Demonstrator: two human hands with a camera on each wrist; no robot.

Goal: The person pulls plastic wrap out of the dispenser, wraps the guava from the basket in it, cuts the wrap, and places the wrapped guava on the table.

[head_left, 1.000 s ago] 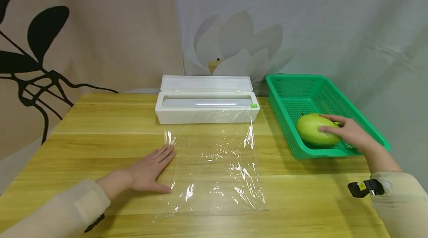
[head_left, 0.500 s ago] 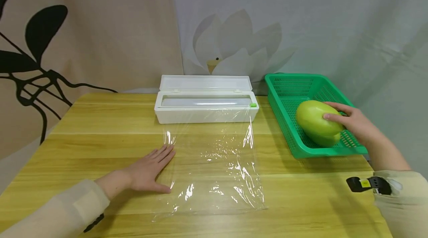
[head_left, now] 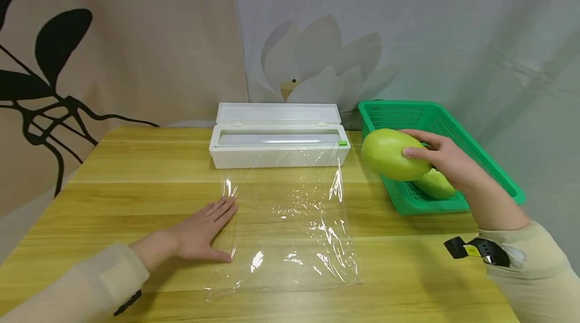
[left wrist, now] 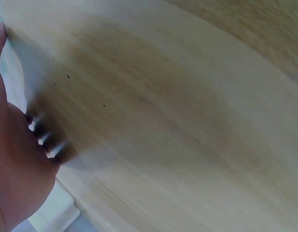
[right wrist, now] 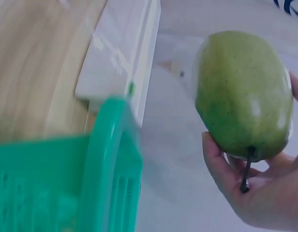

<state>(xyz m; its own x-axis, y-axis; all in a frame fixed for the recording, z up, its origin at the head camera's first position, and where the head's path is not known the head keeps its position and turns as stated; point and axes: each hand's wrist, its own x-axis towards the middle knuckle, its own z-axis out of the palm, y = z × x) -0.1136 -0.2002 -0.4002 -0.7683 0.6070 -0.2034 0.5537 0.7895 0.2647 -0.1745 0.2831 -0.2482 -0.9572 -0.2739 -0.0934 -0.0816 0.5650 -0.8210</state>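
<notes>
My right hand [head_left: 448, 162] grips a large yellow-green mango [head_left: 391, 154], held above the front left rim of the green basket [head_left: 426, 207]. In the right wrist view the held mango [right wrist: 245, 92] shows a dark stem pointing toward the palm. A second green fruit [head_left: 435, 186] lies in the basket, partly hidden behind the held one. My left hand [head_left: 201, 235] lies flat, fingers spread, on the table at the left edge of a sheet of clear plastic wrap [head_left: 294, 242]. The wrap runs out from a white dispenser box [head_left: 281, 157] with its lid up.
A small green slider [head_left: 342, 143] sits at the right end of the dispenser's front edge. The wooden table [head_left: 136, 177] ends at a printed cloth backdrop [head_left: 181, 36]. The basket stands at the table's right side.
My right hand has lifted the mango out of the basket and carried it left to the basket's near left rim, uncovering the second fruit. My left hand has stayed in place.
</notes>
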